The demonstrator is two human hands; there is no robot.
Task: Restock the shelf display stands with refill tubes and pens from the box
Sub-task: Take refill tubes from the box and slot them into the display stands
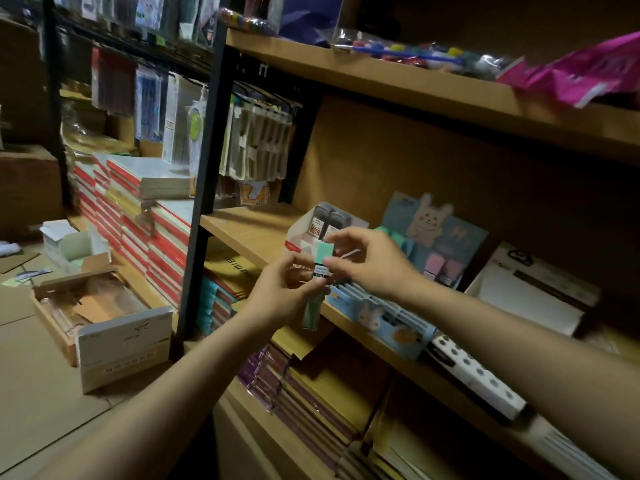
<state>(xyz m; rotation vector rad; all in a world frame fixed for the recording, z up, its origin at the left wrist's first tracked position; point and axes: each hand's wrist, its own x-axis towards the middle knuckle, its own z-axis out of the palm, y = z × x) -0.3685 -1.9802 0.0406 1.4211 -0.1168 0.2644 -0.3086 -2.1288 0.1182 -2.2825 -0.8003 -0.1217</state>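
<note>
Both forearms extend forward and up, bare, converging at centre. Left hand [280,292]: palm turned inward, fingers curled, thumb and fingertips pinching near the middle of a green tube [317,289]. Right hand [372,261]: wrist bent, fingers curled, thumb and forefinger pinching the tube's top end. Hands nearly touching.

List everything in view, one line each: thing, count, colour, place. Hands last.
refill tube: one, mint green, held before the middle shelf
white display stand: one, white, middle shelf, dark tubes inside
bunny display stand: one, blue, middle shelf edge
notebook stacks: several, red and white, left of the shelf post
open box: one, cardboard, floor at left
left hand: pinches the tube's middle
right hand: pinches the tube's top
</note>
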